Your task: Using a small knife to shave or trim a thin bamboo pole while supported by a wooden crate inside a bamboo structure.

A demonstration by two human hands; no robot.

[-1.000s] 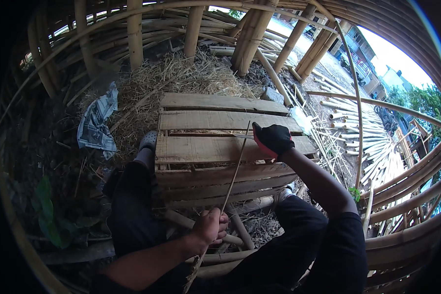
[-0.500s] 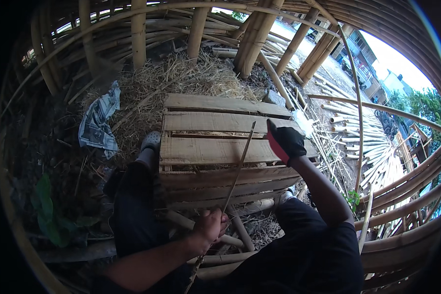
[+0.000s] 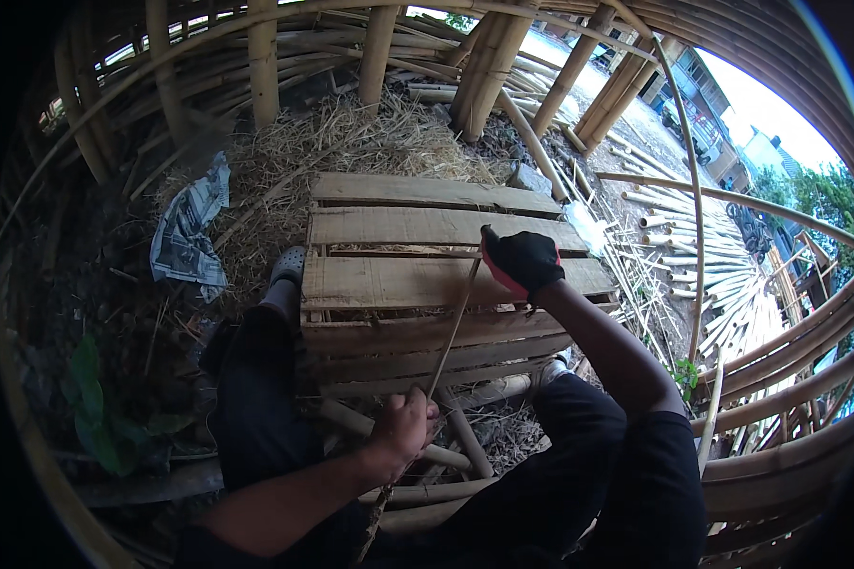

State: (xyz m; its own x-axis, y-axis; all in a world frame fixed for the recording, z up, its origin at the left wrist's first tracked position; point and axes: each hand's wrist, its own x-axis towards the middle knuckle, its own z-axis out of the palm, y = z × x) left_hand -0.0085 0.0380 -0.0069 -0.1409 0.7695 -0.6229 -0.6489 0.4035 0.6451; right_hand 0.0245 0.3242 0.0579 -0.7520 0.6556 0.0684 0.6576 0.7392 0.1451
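Note:
A long thin bamboo strip (image 3: 457,322) slants up and away from my lap toward the wooden crate. My bare left hand (image 3: 406,424) is closed around its lower part, with the strip's tail trailing down below the fist. At the upper end, my right hand (image 3: 522,263), in a black and red glove, is closed on the strip, the thumb side pointing up. That end of the strip is hidden by the glove. Beneath my right hand is the slatted wooden crate (image 3: 380,282), standing between my legs.
Straw (image 3: 351,142) covers the ground beyond the crate. A crumpled printed sheet (image 3: 190,232) lies at left. Bamboo posts (image 3: 489,76) and a curved rail surround me. Cut bamboo poles (image 3: 721,275) are spread at right, and a grey stone (image 3: 533,180) sits behind the crate.
My right hand has moved left from beside the strip and closed on its upper end. My left hand has stayed nearly in place, still holding the strip. The view has shifted slightly.

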